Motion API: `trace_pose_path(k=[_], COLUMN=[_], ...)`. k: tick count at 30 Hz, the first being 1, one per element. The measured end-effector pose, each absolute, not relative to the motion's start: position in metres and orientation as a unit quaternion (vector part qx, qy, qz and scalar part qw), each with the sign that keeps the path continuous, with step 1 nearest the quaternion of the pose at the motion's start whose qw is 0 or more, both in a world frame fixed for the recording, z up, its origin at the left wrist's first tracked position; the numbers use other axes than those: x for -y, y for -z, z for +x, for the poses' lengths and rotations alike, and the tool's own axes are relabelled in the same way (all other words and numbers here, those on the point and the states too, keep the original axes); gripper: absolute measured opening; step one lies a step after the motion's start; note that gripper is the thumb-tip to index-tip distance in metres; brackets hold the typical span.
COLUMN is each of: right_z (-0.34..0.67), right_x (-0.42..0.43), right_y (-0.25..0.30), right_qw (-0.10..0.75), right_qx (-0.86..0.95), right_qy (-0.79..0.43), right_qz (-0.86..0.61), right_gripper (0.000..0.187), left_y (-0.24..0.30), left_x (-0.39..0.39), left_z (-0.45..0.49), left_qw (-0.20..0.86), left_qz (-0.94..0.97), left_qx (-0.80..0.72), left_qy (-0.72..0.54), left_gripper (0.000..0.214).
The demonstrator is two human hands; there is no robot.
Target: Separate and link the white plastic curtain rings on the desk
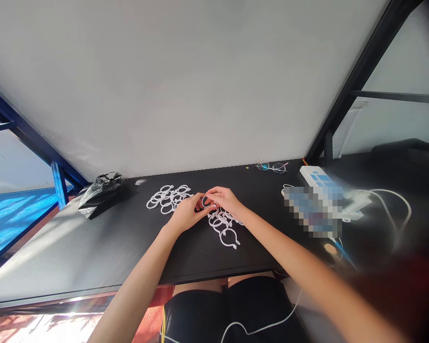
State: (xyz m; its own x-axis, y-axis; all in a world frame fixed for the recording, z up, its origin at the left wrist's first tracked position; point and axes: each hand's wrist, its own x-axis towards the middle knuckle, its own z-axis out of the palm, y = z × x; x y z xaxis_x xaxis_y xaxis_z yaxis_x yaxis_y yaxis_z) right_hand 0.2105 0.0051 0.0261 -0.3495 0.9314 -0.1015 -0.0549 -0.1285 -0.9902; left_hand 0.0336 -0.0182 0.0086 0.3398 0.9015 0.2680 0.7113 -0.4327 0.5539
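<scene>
My left hand (186, 213) and my right hand (227, 200) meet above the black table, both closed on one white plastic ring (205, 201) between their fingertips. The fingers partly cover this ring. Left of my hands lies a pile of similar white plastic rings (167, 196), some overlapping. More white rings (219, 221) lie beneath and just in front of my right hand. The nearest loose ring (229, 237) shows a gap with small knobbed ends.
A crumpled black plastic bag (100, 193) sits at the table's left. Eyeglasses (271, 166) lie near the wall. On the right are a white power strip (316, 177), a blurred-out object (311, 212) and white cables (396, 205). The black table's (128, 257) front edge is above my lap.
</scene>
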Motion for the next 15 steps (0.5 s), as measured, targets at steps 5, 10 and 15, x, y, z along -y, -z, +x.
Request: trace_pose_path(k=[5, 10, 15], right_z=[0.2103, 0.2102, 0.2101], right_x=[-0.0050, -0.0056, -0.0064], right_y=[-0.0267, -0.0254, -0.0241], right_qw=[0.392, 0.395, 0.395], right_qx=[0.528, 0.529, 0.529], right_qy=[-0.629, -0.627, -0.628], right_qz=[-0.414, -0.413, -0.412], right_gripper=[0.011, 0.009, 0.009], left_y=[-0.0081, -0.0098, -0.0108], left_x=[0.0181, 0.0191, 0.0196], left_z=[0.0333, 0.0341, 0.0344], left_qw=[0.169, 0.167, 0.164], left_qz=[0.800, 0.800, 0.801], left_qx=[-0.505, -0.508, -0.505], left_qy=[-0.275, -0.272, -0.276], left_gripper=[0.046, 0.046, 0.044])
